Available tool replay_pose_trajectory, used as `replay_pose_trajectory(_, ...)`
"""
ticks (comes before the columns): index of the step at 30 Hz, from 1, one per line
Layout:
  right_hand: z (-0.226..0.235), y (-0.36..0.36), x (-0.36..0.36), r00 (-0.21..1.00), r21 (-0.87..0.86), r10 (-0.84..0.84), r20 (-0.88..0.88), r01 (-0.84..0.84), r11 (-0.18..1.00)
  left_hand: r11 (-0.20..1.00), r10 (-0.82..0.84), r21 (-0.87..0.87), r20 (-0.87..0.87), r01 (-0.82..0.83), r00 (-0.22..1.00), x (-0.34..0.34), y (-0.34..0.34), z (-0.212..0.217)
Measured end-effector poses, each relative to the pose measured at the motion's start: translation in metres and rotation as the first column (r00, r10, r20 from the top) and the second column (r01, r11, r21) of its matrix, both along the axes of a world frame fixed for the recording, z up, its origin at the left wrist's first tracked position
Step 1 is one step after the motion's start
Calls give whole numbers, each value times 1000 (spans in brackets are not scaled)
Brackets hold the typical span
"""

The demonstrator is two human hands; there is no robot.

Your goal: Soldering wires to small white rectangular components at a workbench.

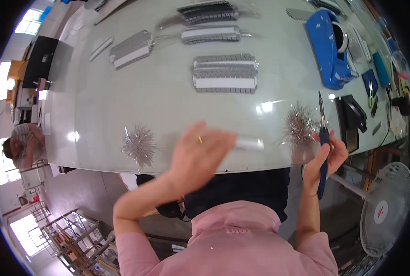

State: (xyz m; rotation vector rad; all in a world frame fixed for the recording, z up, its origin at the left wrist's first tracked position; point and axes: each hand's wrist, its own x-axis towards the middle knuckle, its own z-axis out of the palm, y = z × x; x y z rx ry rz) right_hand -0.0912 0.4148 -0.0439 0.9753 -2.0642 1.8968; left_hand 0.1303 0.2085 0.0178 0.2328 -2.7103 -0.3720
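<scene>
My right hand [331,158] is wrapped round the dark blue handle of a soldering iron [323,131], whose metal tip points away from me. Beside it, just left, stands a bristling tuft of thin silvery wires [300,125]. Near the table's front edge, my left hand [199,156] is smeared by motion. Its closed fingertips meet the end of a short white strip [251,143], also slightly blurred, which sticks out to the right. A second tuft of silvery wires [139,145] sits to the left of that hand.
Grey slatted pieces with white strips [225,83] lie mid-table, with another [131,49] to the left and several farther back. A blue tape dispenser [327,50] and a black holder [351,115] stand at right. A fan [386,209] is beside me; another person [28,142] sits far left.
</scene>
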Motion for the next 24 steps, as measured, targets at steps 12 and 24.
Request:
replay_pose_trajectory(12, -19, -12, 5, 998, -9, -5, -58, 5, 1000, 898, 105, -407, -170, -167, 980, -105, -225, -32)
replay_pose_trajectory(24, -15, -4, 2, 955, 258, -249, -163, 285, 923, 986, -33, -162, -20, 29, 999, -38, -106, -32)
